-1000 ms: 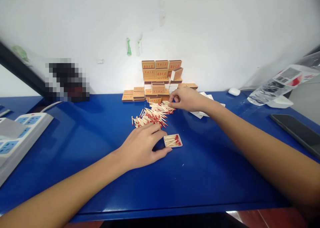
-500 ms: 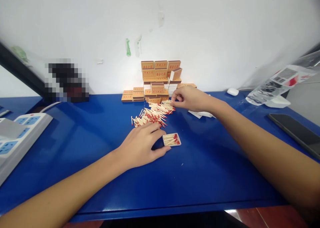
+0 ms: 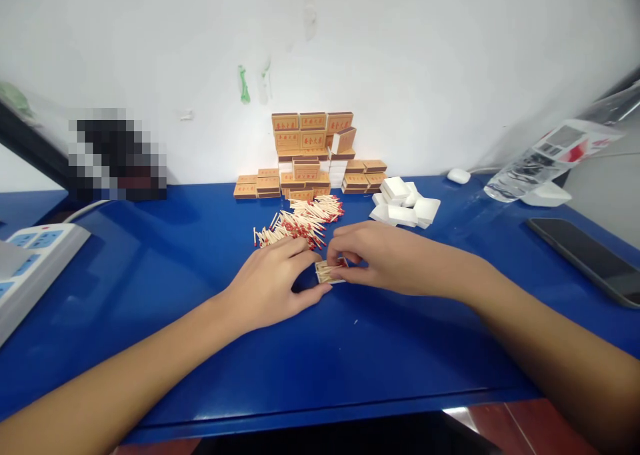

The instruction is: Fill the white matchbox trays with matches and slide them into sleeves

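A small white matchbox tray [image 3: 324, 275] with matches in it lies on the blue table [image 3: 350, 362]. My left hand [image 3: 275, 280] grips the tray's left end between thumb and fingers. Over the tray's right part is my right hand [image 3: 373, 255], its fingertips pinched down at the matches; whether a match is between them is too small to tell. Just behind my left hand a loose pile of red-tipped matches [image 3: 305, 222] is spread. Yellow matchboxes [image 3: 313, 140] stand stacked against the wall behind the pile.
White trays [image 3: 401, 215] lie heaped right of the matches. Farther right are a plastic bottle [image 3: 525, 168], a white case [image 3: 459, 176] and a phone [image 3: 585, 258]. A power strip [image 3: 45, 262] sits at the left edge.
My right hand has moved from the match pile toward me, down to the tray, uncovering the heap of white trays. My left hand keeps its hold; the view has shifted slightly.
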`<state>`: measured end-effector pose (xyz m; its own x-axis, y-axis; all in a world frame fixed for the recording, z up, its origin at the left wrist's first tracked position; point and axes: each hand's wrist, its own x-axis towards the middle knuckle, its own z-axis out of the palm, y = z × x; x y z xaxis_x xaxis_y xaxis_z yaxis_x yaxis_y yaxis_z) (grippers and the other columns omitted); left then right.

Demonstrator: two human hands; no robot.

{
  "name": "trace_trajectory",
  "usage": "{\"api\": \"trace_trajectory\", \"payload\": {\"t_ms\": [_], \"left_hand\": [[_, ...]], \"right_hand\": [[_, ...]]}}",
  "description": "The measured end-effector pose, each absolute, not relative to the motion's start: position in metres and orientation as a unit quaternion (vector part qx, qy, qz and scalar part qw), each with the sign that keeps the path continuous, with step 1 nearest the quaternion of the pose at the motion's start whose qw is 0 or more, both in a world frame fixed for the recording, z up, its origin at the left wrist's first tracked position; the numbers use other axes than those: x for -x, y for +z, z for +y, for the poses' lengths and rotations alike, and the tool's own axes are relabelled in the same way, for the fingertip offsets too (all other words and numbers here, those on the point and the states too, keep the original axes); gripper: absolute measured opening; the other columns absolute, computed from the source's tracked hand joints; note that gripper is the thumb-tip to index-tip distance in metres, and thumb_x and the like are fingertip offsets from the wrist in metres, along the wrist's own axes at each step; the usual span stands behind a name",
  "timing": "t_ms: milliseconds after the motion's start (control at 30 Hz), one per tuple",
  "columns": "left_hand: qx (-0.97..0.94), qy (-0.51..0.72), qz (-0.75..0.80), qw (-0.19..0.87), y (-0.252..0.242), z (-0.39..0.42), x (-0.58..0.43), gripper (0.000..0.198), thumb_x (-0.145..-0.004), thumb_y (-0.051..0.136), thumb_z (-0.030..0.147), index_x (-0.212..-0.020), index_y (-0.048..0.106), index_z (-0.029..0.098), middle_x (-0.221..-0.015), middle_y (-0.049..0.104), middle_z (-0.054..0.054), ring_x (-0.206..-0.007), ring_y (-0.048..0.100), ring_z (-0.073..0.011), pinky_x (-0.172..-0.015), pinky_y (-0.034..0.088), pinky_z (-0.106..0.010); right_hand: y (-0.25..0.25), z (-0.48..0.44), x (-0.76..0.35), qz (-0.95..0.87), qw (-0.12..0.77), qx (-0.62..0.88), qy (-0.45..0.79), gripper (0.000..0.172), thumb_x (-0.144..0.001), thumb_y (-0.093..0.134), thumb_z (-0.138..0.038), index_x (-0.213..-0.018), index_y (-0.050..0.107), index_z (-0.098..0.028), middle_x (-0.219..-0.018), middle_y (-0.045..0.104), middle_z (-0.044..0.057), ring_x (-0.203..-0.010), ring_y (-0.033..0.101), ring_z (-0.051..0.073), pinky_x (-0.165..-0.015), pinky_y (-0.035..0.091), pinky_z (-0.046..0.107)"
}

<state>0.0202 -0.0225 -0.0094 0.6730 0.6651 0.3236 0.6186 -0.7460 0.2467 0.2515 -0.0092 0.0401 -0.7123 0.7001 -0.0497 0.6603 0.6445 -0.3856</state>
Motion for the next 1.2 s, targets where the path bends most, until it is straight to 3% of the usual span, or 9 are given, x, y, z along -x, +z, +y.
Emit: {"api": "trace_trajectory", "payload": {"t_ms": [333, 533, 1000, 1200], "left_hand": [[-0.912, 0.198, 0.353, 0.065, -0.010, -0.022, -0.021, 0.030, -0.096, 0.065, 0.045, -0.107, 0.072, 0.018, -0.095, 0.066, -0.005, -0.088, 0.065, -0.0216, -0.074, 0.054, -0.036], [-0.915, 0.200, 0.347, 0.056, -0.009, -0.022, -0.020, 0.027, -0.095, 0.066, 0.043, -0.100, 0.069, 0.017, -0.094, 0.066, -0.005, -0.087, 0.064, -0.0214, -0.070, 0.052, -0.034], [-0.914, 0.202, 0.348, 0.048, -0.010, -0.022, -0.021, 0.028, -0.095, 0.066, 0.044, -0.103, 0.070, 0.018, -0.096, 0.066, -0.005, -0.088, 0.064, -0.0208, -0.072, 0.053, -0.034], [-0.914, 0.209, 0.344, 0.057, -0.009, -0.020, -0.020, 0.027, -0.095, 0.068, 0.042, -0.107, 0.070, 0.019, -0.094, 0.065, -0.004, -0.086, 0.064, -0.0200, -0.070, 0.052, -0.033]], "right_hand": [[0.038, -0.007, -0.259, -0.912, 0.062, 0.364, 0.180, 0.007, -0.093, 0.066, -0.021, -0.086, 0.068, -0.020, -0.085, 0.067, 0.002, -0.074, 0.057, 0.015, -0.066, 0.037, 0.029], [0.031, -0.006, -0.256, -0.920, 0.094, 0.339, 0.174, 0.007, -0.095, 0.063, -0.018, -0.093, 0.069, -0.019, -0.089, 0.066, 0.002, -0.076, 0.057, 0.014, -0.067, 0.038, 0.027], [0.032, -0.006, -0.258, -0.919, 0.096, 0.326, 0.199, 0.009, -0.095, 0.063, -0.016, -0.091, 0.071, -0.019, -0.086, 0.066, 0.001, -0.075, 0.058, 0.013, -0.068, 0.039, 0.027], [0.025, -0.006, -0.256, -0.917, 0.109, 0.353, 0.151, 0.010, -0.096, 0.062, -0.020, -0.088, 0.068, -0.018, -0.085, 0.065, 0.001, -0.071, 0.055, 0.013, -0.064, 0.036, 0.028]]}}
